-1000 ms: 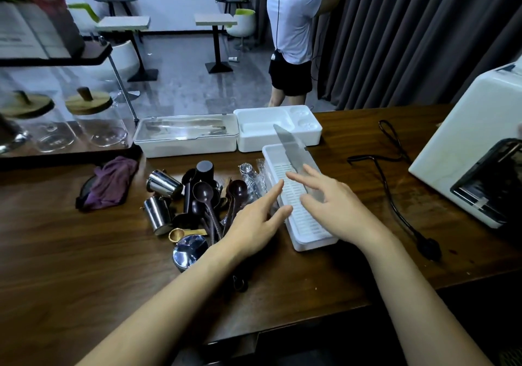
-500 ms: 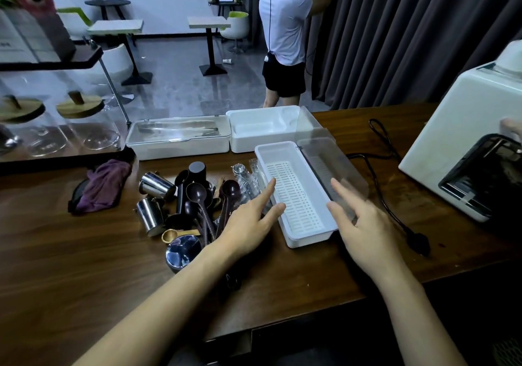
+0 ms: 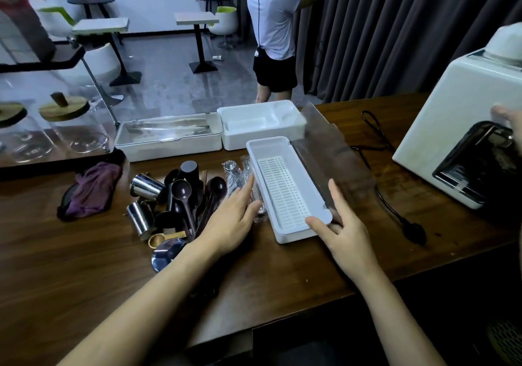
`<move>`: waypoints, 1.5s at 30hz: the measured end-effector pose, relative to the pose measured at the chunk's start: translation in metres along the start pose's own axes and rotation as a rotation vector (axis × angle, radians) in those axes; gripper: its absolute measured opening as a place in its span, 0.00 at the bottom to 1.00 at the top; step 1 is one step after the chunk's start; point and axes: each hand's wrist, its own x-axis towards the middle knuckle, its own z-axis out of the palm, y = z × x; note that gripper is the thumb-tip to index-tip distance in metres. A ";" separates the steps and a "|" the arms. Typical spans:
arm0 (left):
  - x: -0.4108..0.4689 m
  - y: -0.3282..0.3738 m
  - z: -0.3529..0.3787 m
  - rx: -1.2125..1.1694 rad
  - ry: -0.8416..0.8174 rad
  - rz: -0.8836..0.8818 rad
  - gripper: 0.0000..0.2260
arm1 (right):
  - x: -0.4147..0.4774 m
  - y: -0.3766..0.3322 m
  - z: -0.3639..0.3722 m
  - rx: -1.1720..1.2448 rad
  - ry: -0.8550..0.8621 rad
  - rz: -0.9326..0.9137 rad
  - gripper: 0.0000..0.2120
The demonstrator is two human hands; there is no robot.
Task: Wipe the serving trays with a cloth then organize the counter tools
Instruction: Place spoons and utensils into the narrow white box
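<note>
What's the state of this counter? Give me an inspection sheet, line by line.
Surface: dark wooden counter.
Job's things: slotted white tray, its clear lid swung open rightward; lidded tray and compartment tray behind; purple cloth lying at left, untouched.
Clutter: scoops and steel cups heaped left of the slotted tray.
Hands: left hand rests flat by the tray's left wall; right hand touches its near right corner.
Cables: black cord across the counter at right.
Surroundings: white machine, glass jars, a person at the curtain.
</note>
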 end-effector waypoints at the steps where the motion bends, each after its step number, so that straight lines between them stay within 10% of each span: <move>1: 0.000 -0.004 -0.001 0.025 0.006 0.008 0.30 | -0.001 0.002 0.002 0.038 0.006 0.014 0.42; 26: 0.060 -0.020 -0.012 0.339 0.056 -0.091 0.24 | -0.008 0.001 0.016 0.190 0.174 0.013 0.41; 45: 0.060 -0.013 -0.025 -0.286 0.257 -0.262 0.09 | -0.003 0.009 0.021 0.114 0.131 -0.079 0.44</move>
